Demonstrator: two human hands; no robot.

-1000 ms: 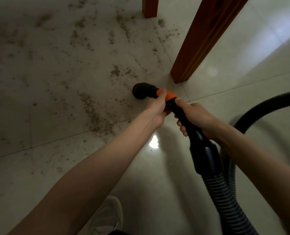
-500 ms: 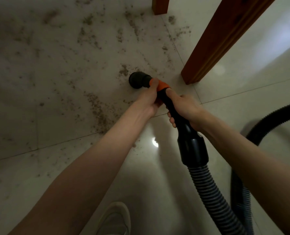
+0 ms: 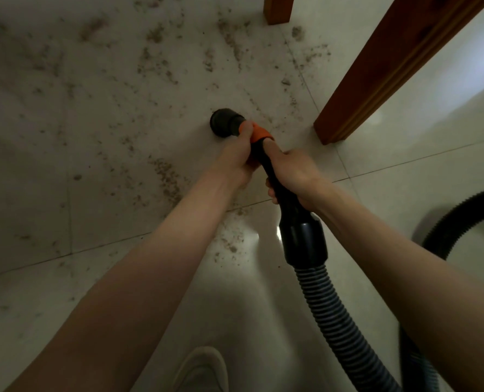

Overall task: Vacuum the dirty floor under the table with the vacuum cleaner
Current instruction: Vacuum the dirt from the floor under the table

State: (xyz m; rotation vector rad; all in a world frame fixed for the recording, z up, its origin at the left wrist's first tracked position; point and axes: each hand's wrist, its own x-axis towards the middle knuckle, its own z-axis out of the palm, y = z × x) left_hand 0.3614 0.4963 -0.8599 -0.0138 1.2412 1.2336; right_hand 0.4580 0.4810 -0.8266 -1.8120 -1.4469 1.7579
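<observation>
Pale tiled floor [image 3: 65,193] strewn with brown crumbs under the bench, nozzle [image 3: 224,122] down beside the wooden leg [image 3: 376,80], left hand [image 3: 236,162] and right hand [image 3: 293,171] both clenched around the wand [image 3: 274,176]: best swept slowly, kept flat, toward the thicker dirt [image 3: 165,176] leftward.

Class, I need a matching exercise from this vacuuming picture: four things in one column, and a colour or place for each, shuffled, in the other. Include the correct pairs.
Things
1. nozzle
2. collar
3. table leg
4. shoe

Descriptions
A. reddish-brown wood, standing right of the nozzle
B. black, round, down on the dirty floor
C. white, at the bottom edge of the view
D. orange, next to the left hand

Pairs: 1-B, 2-D, 3-A, 4-C
</observation>
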